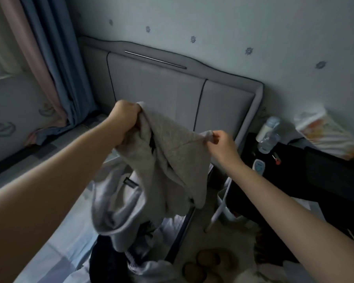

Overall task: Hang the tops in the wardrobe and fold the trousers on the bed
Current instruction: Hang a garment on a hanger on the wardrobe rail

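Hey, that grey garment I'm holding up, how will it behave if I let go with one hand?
The grey garment looks floppy: it sags between the left hand and the right hand. Released, that side would probably drop onto the clothes pile. It seems light.

left hand (125, 117): raised, fist clenched | right hand (221, 142): raised, fingers (214, 137) pinching

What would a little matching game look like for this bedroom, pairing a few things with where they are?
Things:
1. grey garment
2. clear bottle
3. slippers
4. blue curtain

Places:
A. on the floor beside the bed
B. hanging at the window, left of the headboard
C. held up between the left hand and right hand
D. standing on the dark bedside table

Pairs: 1-C, 2-D, 3-A, 4-B
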A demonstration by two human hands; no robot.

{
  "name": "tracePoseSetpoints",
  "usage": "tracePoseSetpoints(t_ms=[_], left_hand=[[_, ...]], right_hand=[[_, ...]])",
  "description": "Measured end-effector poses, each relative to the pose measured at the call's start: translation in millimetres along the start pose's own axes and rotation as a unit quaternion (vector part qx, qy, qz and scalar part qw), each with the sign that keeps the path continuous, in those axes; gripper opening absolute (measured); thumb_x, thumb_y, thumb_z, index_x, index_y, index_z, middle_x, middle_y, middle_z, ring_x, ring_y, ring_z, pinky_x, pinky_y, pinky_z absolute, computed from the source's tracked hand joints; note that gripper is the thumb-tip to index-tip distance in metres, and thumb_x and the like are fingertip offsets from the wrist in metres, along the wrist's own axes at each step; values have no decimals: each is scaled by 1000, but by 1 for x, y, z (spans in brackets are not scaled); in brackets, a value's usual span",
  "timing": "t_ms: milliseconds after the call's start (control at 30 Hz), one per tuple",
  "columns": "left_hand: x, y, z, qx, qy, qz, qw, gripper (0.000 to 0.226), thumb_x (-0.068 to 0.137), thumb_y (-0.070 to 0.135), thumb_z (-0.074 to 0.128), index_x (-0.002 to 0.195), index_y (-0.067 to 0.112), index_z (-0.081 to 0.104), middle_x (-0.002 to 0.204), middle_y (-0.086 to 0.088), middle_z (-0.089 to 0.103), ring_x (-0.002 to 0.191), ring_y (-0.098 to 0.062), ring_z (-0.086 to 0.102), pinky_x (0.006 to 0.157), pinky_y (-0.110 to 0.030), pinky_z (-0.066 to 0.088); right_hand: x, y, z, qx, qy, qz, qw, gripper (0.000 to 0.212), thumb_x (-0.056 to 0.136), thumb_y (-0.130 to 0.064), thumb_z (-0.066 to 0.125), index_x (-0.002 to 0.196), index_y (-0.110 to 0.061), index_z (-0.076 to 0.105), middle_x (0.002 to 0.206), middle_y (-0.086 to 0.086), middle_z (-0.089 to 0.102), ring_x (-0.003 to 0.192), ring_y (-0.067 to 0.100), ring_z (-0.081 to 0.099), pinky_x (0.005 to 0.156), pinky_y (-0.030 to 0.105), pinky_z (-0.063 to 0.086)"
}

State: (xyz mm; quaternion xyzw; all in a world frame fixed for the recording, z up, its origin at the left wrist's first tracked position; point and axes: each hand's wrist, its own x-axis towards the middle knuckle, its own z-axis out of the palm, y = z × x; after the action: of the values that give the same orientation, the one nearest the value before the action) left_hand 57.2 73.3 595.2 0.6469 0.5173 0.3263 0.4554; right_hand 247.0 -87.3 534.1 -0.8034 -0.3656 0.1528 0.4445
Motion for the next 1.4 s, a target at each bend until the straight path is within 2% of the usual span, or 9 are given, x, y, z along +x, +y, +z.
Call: tracePoseSetpoints(t_ms=[200, 333, 533, 733, 933, 1167, 1233, 1333, 1400], left_hand=[[-29, 60, -3, -292, -2, -128, 948, 38, 104, 7, 26, 76, 1, 52, 41, -7, 58, 33, -17, 59, 37, -26, 51], [-35, 84, 6, -399, 1, -138, 906, 44, 105, 13, 14, 80, 0, 48, 74, -14, 63, 36, -26, 62, 36, -33, 51], [-60, 109, 30, -421, -26, -141, 895, 42, 103, 7, 13, 75, 5, 43, 55, -14, 61, 33, -20, 57, 36, -30, 51], [-83, 129, 47, -462, -104, -137, 870, 42, 97, 0, 13, 63, 15, 33, 48, 0, 35, 37, -12, 32, 37, -16, 38], [-91, 126, 35, -393, -78, -134, 906, 35, 96, -1, 21, 70, 10, 41, 51, -2, 44, 29, -8, 34, 35, -17, 45], [-99, 87, 32, 11, -38, -53, 998, 28, 98, 9, 46, 70, 9, 49, 61, -7, 55, 31, -11, 54, 36, -25, 51], [-105, 74, 33, 166, -126, -52, 977, 28, 96, 19, 55, 71, 6, 60, 59, -10, 63, 41, -17, 59, 43, -26, 52], [-117, 66, 27, 387, -298, -79, 869, 25, 94, 27, 54, 92, 7, 69, 72, -4, 75, 53, -16, 68, 55, -23, 52], [-128, 71, 28, 352, -323, -34, 878, 23, 98, 20, 45, 89, 10, 64, 82, -3, 73, 55, -13, 67, 53, -19, 48]], right_hand=[[-62, -14, -28, 71, -62, -65, 993, 38, 97, -38, 51, 112, -5, 62, 106, 10, 66, 101, 21, 62, 80, 31, 47], [-74, -20, -51, 142, -187, -23, 972, 71, 92, -56, 47, 130, 4, 46, 113, 14, 60, 107, 22, 58, 95, 35, 46], [-78, 15, -77, 4, 15, -30, 999, 74, 83, -43, 68, 138, -9, 32, 129, 9, 47, 116, 24, 52, 95, 40, 48], [-40, 7, -96, 270, -147, 292, 906, 74, 75, -57, 71, 128, -9, 51, 100, 8, 60, 80, 22, 58, 53, 27, 48], [-23, 8, -119, 301, -190, 307, 882, 22, 86, -29, 70, 84, -9, 63, 68, 5, 60, 51, 13, 57, 42, 22, 44], [-34, -14, -143, 370, -45, 200, 906, 38, 94, -16, 60, 128, -1, 51, 108, 18, 63, 86, 30, 64, 61, 32, 52], [-43, -31, -147, 382, -13, 163, 909, 33, 93, -15, 61, 123, -7, 52, 111, 18, 63, 88, 30, 65, 67, 34, 54], [-63, -59, -153, 339, 3, 79, 938, 10, 84, -11, 70, 92, -11, 62, 83, 9, 67, 68, 17, 66, 64, 28, 54], [-83, -73, -152, 287, 7, 49, 957, 10, 79, -9, 74, 81, -10, 64, 75, 7, 67, 67, 17, 65, 70, 31, 54]])
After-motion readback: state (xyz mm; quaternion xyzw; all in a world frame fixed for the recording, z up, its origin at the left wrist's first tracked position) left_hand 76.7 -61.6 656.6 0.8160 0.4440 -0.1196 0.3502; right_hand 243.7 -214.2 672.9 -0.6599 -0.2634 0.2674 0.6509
